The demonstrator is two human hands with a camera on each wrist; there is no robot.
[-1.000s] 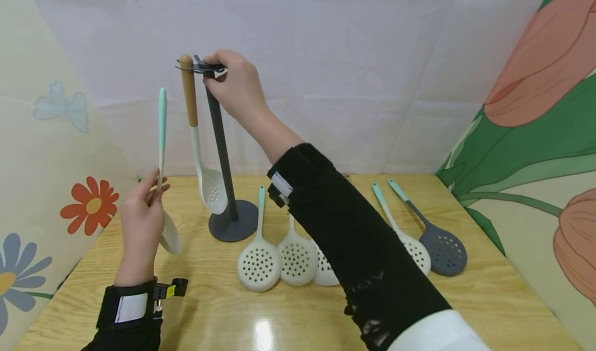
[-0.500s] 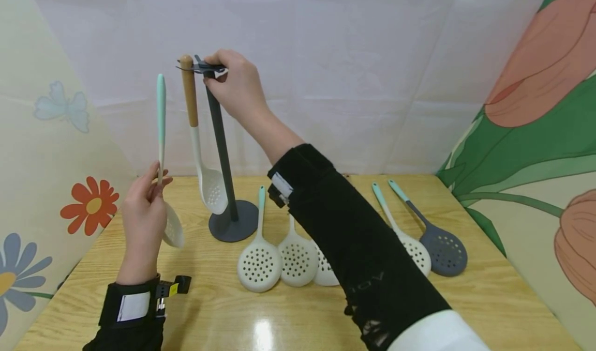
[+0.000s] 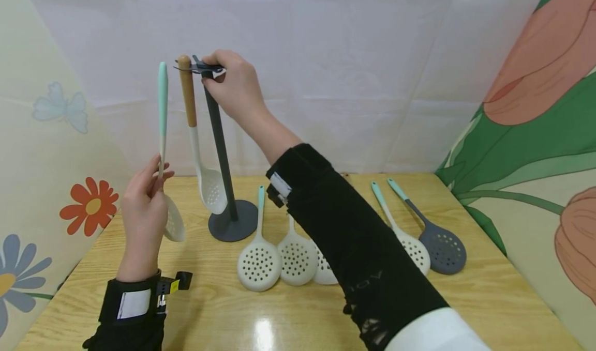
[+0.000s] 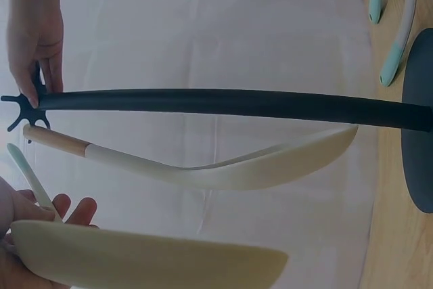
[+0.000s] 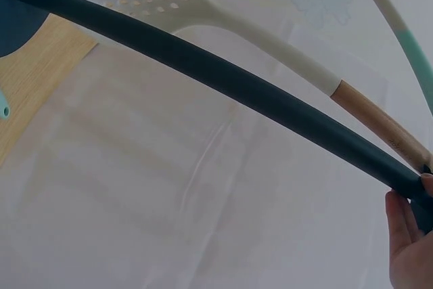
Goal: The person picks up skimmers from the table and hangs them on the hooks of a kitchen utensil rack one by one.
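A dark grey utensil stand [image 3: 221,149] rises from a round base on the wooden table [image 3: 493,294]. A white skimmer with a wooden handle [image 3: 209,188] hangs from a hook at its top. My right hand [image 3: 219,74] grips the hook head of the stand. My left hand [image 3: 158,172] pinches the shaft of a white skimmer with a teal handle [image 3: 162,108] and holds it upright, just left of the hanging one. The left wrist view shows the pole [image 4: 223,103], the hanging skimmer [image 4: 237,170] and the held bowl [image 4: 135,258]. The right wrist view shows the pole [image 5: 223,86].
Three white skimmers [image 3: 259,263] lie side by side near the stand's base, one partly hidden by my right sleeve. Further right lie another white skimmer [image 3: 412,245] and a dark grey one [image 3: 442,247]. Flower-printed cloth walls close in both sides.
My left hand has lifted the teal-handled skimmer upward, so its tip now stands level with the stand's hooks. My right hand has stayed on the stand's top.
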